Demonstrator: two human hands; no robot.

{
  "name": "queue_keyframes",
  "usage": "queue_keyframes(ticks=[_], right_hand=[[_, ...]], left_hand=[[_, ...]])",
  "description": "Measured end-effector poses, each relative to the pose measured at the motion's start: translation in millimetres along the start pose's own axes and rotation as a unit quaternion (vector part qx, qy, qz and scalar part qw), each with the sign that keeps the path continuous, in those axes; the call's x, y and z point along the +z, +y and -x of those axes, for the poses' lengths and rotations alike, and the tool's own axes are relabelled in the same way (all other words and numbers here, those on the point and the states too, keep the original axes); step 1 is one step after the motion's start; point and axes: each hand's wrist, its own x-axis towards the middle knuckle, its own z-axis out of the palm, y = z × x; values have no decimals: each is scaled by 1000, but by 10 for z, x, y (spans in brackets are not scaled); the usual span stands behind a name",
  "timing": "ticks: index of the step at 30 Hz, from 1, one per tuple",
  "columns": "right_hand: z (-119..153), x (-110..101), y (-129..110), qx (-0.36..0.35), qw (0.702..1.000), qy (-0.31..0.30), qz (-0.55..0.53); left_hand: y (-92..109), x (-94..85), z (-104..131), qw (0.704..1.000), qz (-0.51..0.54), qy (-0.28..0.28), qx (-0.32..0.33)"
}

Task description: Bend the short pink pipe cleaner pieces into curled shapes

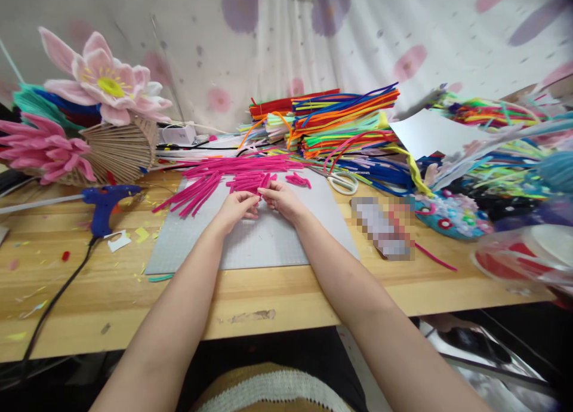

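Over the grey cutting mat (331,221), my left hand (237,210) and my right hand (283,200) meet with fingertips pinched together. A short magenta pipe cleaner (260,191) shows between them, partly hidden by the fingers. Just beyond the hands lies a pile of short magenta pipe cleaners (246,180). Longer magenta pipe cleaners (201,191) fan out to the left, and more lie across the back of the mat. A small bent magenta cluster (298,180) rests right of the pile.
A blue hot glue gun (104,206) with its cord lies at left, below fuzzy pink flowers (105,80). Scissors (342,184) sit at the mat's right back corner. Bundled coloured pipe cleaners (344,119) are stacked behind. A plastic-wrapped tub (528,257) stands at right.
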Motion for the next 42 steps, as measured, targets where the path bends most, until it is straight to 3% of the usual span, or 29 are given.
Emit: queue_keyframes(ticks=[14,19,22,26,30,38,42], right_hand=[[-29,20,56,-7,1000,-6,-24],[-42,14,63,7,1000,-10,-29],[-36,35,38,41,997,-48,-39],[-24,74,-1,98,991,-71,-50],[-33,94,6,110,990,-64,-66],[-65,93,75,1,999,39,-34],[-39,80,33,-31,998,25,55]], left_hand=[[-50,119,-10,999,-27,-6,33],[-109,143,-31,992,-71,26,101],[-138,177,-2,980,-100,55,162],[-165,240,53,968,-110,109,198],[-192,269,49,951,-153,144,229],[-212,92,-111,967,-157,92,181],[-144,-25,-122,973,-98,154,138]])
